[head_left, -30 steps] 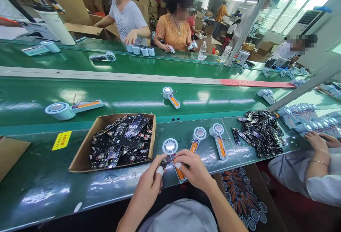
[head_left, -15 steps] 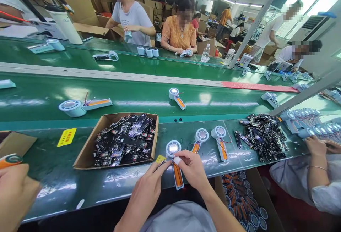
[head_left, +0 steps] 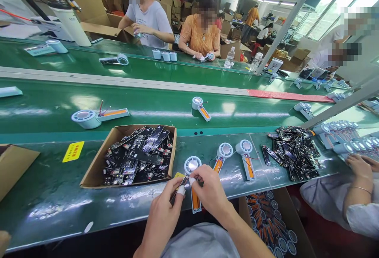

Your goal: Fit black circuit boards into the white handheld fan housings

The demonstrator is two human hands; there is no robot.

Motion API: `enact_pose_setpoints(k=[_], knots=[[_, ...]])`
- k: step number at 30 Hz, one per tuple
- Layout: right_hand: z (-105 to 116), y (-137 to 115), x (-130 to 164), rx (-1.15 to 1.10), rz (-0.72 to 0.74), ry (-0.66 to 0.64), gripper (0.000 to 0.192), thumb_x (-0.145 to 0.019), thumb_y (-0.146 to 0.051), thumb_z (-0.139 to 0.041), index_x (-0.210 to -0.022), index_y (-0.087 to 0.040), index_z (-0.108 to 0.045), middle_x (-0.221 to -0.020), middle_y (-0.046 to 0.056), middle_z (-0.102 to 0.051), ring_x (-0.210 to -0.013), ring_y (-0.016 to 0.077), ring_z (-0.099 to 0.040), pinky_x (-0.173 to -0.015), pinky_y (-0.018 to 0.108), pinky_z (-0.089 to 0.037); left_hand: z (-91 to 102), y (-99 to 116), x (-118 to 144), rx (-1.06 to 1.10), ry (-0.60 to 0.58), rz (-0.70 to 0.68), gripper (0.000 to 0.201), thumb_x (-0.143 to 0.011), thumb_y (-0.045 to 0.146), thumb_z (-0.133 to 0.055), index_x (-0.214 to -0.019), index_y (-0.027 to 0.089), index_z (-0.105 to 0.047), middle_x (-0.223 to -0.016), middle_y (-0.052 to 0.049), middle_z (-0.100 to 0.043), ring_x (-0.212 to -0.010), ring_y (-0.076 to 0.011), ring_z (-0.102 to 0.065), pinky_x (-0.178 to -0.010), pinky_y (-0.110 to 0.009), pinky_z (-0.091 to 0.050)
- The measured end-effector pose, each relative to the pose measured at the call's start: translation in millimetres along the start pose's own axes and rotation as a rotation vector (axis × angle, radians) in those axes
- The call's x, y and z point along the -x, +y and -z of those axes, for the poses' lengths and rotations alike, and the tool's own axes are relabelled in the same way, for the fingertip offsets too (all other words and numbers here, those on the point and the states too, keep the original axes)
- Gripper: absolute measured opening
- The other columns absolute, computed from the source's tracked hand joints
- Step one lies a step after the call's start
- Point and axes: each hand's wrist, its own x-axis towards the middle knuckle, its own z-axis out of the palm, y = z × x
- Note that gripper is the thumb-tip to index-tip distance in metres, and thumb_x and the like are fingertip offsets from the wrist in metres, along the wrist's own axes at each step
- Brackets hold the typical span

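My left hand [head_left: 166, 210] pinches a narrow black circuit board [head_left: 179, 187] between thumb and fingers, tilted over the bench. My right hand [head_left: 210, 191] is closed at the board's upper end, thumb and forefinger pressed together; what they pinch is too small to make out. Beneath both hands lies a small handheld fan [head_left: 196, 202], its round light-blue head away from me and its open handle showing an orange battery. The right hand hides the fan's neck. White covers sit on fingertips of both hands.
A cardboard box of circuit boards [head_left: 89, 177] stands left of my hands. Two more open fans [head_left: 248, 167] lie to the right, before a loose board pile [head_left: 293, 151]. A conveyor belt [head_left: 160, 110] carries fans. A co-worker's hands [head_left: 359, 167] are at the right; a box of fans [head_left: 269, 222] sits below.
The board in my left hand is tipped up more, and my right hand has come to its end. Fans on the near belt slid right. Another person's hand with an orange tool withdrew at lower left.
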Motion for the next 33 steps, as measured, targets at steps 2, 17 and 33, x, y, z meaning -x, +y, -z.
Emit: enact_pose_setpoints(k=[2, 17, 33], knots=[[-0.5, -1.7, 1.3, 0.151, 0.06, -0.004, 0.023, -0.081, 0.001, -0.059, -0.089, -0.019, -0.066, -0.089, 0.005, -0.066, -0.084, 0.0204, -0.059, -0.074, 0.031, -0.048, -3.0, -0.8, 2.5, -0.071, 0.048, -0.066, 0.035, -0.09, 0.039, -0.044, -0.111, 0.022, -0.067, -0.107, -0.009, -0.08, -0.095, -0.0265, -0.077, -0.078, -0.038, -0.062], [8.1, -0.2, -5.3, 0.284, 0.202, -0.106, 0.015, -0.094, -0.008, -0.059, -0.102, -0.02, -0.064, -0.095, 0.006, -0.067, -0.087, 0.0209, -0.059, -0.075, 0.031, -0.048, -3.0, -12.2, -4.1, -0.062, 0.092, -0.296, 0.035, -0.094, 0.038, -0.05, -0.109, 0.022, -0.077, -0.111, -0.007, -0.079, -0.101, -0.0252, -0.076, -0.09, -0.036, -0.062], [23.5, 7.4, -20.3, 0.223, 0.38, -0.279, 0.014, -0.095, -0.013, -0.059, -0.1, -0.02, -0.07, -0.093, 0.005, -0.071, -0.089, 0.0194, -0.062, -0.081, 0.029, -0.049, 18.4, -16.9, -23.4, -0.015, -0.067, -0.331, 0.034, -0.088, 0.031, -0.051, -0.104, 0.025, -0.08, -0.107, -0.004, -0.08, -0.098, -0.0236, -0.077, -0.093, -0.036, -0.06]])
